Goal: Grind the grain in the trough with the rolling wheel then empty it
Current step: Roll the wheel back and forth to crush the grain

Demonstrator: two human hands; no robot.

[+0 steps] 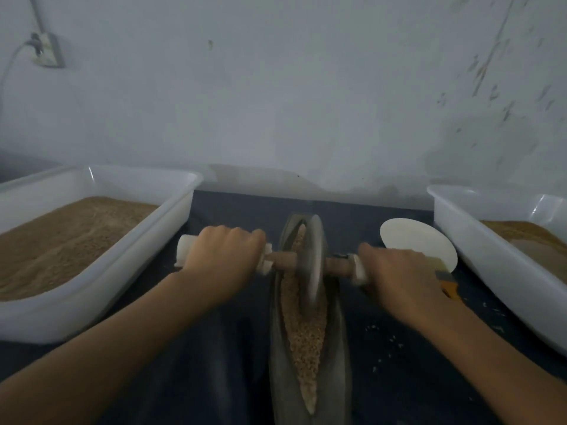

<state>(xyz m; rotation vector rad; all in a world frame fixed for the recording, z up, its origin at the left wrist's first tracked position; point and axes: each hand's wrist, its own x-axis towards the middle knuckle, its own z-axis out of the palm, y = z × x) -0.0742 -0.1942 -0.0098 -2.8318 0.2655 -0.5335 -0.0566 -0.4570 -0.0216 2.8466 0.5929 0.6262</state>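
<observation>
Both hands (pixel 225 256) on wheel axle (pixel 283 261)

Plain workroom: grain tubs (pixel 101 271) against scuffed wall (pixel 276 87).

The long, boat-shaped grey trough (pixel 277 357) looks like dull, matt metal, as does the grey disc-shaped rolling wheel (pixel 313 256). The wheel's brown axle (pixel 337 265) appears to be wood, with white wrapping (pixel 184 250) at its ends. The tan grain (pixel 303 332) is coarse and granular. The two white rectangular tubs (pixel 101 271) (pixel 491 265) are glossy, smooth plastic. The dark blue tabletop (pixel 214 363) cover looks like matt cloth. The pale wall (pixel 276 87) is matt, scuffed paint.
</observation>
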